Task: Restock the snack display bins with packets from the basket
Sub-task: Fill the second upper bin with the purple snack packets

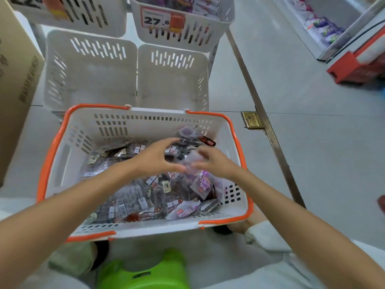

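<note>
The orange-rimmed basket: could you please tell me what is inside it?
Small snack packets, mostly dark, some purple. The left hand and right hand hide those beneath; the basket floor is covered.

The scene holds one basket point(50, 155), white with an orange rim. It contains dozens of packets point(129, 197), heaped and overlapping; an exact count is not readable. Four display bins point(89, 80) are in view: two on the lower tier, two on the upper tier. Two price tags point(156, 19) are fitted, one per upper bin. Two grips are present: left grip point(155, 158) and right grip point(216, 161). Also present: one cardboard box point(16, 80), one green stool point(145, 274), one brass floor plate point(252, 119).
</note>
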